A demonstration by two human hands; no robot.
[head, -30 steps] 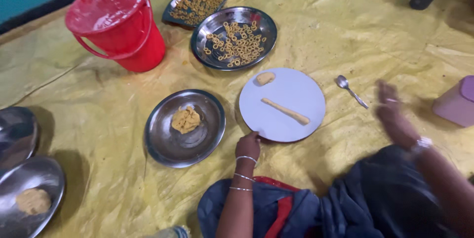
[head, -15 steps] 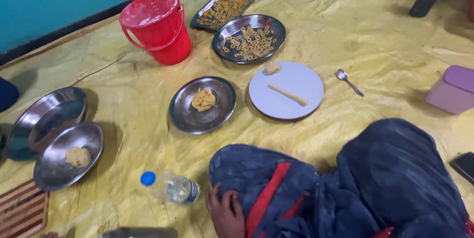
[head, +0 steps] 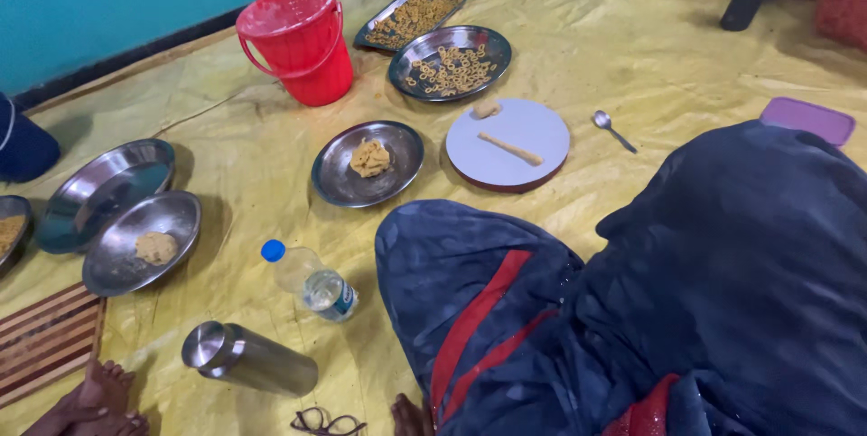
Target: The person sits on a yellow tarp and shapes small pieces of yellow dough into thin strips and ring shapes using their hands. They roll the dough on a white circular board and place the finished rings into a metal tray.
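Neither of my hands shows in this view, so I cannot tell whether my fingers are spread, curled or holding anything; my dark blue garment with a red band [head: 560,309] fills the lower right and covers my lap and knees. Just beyond my knee lies the round pale board [head: 508,142] on the yellow sheet [head: 632,47], with a thin roll of dough [head: 510,148] across its middle and a small dough lump [head: 488,110] at its far edge. Just beside it on the left sits a steel plate [head: 368,164] holding a mound of dough [head: 370,158]. A spoon [head: 613,130] lies to the right of the board, apart from it. Farther off are a round steel plate of ring-shaped pieces [head: 450,62], a rectangular tray of similar pieces [head: 413,15] and a red bucket [head: 298,43]. Near my left knee a plastic bottle with a blue cap [head: 310,280] lies on its side, with a steel flask [head: 248,359] below it. What may be my toes [head: 411,418] peek out at the bottom edge.
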